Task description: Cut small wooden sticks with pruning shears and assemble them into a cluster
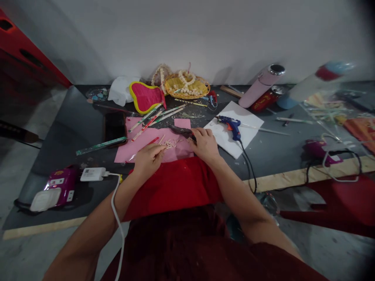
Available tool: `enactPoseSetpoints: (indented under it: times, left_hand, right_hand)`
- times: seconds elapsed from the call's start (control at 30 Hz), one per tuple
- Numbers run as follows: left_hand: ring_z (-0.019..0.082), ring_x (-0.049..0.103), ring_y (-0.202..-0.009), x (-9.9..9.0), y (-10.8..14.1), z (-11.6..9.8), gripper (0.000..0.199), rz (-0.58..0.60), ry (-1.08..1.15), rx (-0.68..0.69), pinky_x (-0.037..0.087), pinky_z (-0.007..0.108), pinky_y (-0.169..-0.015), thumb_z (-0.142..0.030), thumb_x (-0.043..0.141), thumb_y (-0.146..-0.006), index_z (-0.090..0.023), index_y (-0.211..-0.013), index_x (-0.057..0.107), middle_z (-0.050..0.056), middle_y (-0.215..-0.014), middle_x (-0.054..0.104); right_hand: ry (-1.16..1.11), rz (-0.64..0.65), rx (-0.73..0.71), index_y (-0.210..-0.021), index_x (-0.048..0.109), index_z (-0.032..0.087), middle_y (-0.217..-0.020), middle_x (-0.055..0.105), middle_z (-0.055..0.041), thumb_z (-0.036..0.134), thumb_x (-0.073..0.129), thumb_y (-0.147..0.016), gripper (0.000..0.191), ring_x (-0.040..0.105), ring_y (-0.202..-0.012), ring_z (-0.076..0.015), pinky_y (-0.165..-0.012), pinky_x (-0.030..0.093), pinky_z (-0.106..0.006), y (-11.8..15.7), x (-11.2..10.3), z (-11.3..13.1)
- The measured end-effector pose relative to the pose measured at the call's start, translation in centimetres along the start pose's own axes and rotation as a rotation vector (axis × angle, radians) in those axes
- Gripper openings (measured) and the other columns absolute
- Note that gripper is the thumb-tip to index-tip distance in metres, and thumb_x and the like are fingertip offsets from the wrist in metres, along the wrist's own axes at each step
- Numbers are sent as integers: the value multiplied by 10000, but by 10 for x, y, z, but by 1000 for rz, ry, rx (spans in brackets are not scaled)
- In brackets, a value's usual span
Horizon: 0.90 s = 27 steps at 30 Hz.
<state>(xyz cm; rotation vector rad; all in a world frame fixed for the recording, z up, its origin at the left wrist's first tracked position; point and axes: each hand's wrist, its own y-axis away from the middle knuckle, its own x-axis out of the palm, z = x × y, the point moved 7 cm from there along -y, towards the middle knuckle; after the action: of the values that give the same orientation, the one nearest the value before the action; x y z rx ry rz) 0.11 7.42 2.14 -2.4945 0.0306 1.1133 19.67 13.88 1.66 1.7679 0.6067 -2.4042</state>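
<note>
My left hand [149,160] is closed in a pinch over a sheet of pink paper [123,154], beside a small pile of short pale stick pieces [170,144]. What its fingertips hold is too small to make out. To the right of the pile, my right hand [206,145] has its fingers around the handles of dark-jawed pliers [179,129], whose head points left over the paper. A red cloth [175,185] lies in front, below both hands. Several narrow wrapped strips [149,119] lie across the paper's upper left part.
Right of my hands, a blue glue gun [231,125] rests on a white board [234,146]. A woven basket [187,93] and a pink-yellow padded shape [146,97] stand behind. A phone [115,127], a charger [93,174], a pink flask [260,86] and a red can [268,98] sit around.
</note>
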Motion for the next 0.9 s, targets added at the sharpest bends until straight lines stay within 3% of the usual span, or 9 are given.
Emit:
enactPoseSetpoints:
  times: [0.13,0.33,0.43,0.57,0.73,0.9]
  left_hand:
    - [184,628,-906,1,1,-3,251,8,8,31,482,303,-822,-274,474,-883,-209,-1007,683,65,-947,702]
    - [190,617,-968,9,3,-2,269,24,-17,63,497,338,-843,-188,475,-848,-235,-1015,681,52,-1007,686]
    - [208,608,-1012,11,3,0,286,34,28,25,478,381,-910,-230,510,-846,-249,-1091,655,60,-1072,677]
    - [215,608,-1039,5,2,11,409,7,398,-189,486,385,-918,-313,557,-837,-214,-1234,567,105,-1196,628]
    - [258,544,-1181,1,-1,17,434,-79,1089,-371,494,386,-925,-310,660,-764,-197,-1179,607,134,-1289,572]
    - [261,488,-1246,6,-3,18,418,-40,1337,-463,488,363,-947,-248,686,-734,-212,-1147,631,125,-1389,481]
  right_hand:
    - [-239,-38,-172,-990,613,171,-1020,617,-109,318,371,-944,287,522,-989,-216,-893,406,-355,5,-12,30]
    - [-517,234,-280,-881,562,161,-777,607,-34,350,336,-961,306,530,-680,-129,-651,387,-238,17,5,66]
    - [-538,271,-306,-804,546,161,-726,587,-21,313,341,-957,297,497,-624,-116,-616,360,-228,18,13,70]
    - [-524,278,-340,-748,534,161,-696,578,-17,273,366,-943,280,486,-607,-111,-603,342,-225,18,20,69]
    - [-447,350,-370,-819,589,153,-763,649,-48,186,440,-891,169,560,-665,-126,-638,375,-225,20,28,71]
    - [-436,374,-392,-918,622,154,-864,685,-57,142,479,-856,156,607,-749,-134,-684,407,-227,21,29,72]
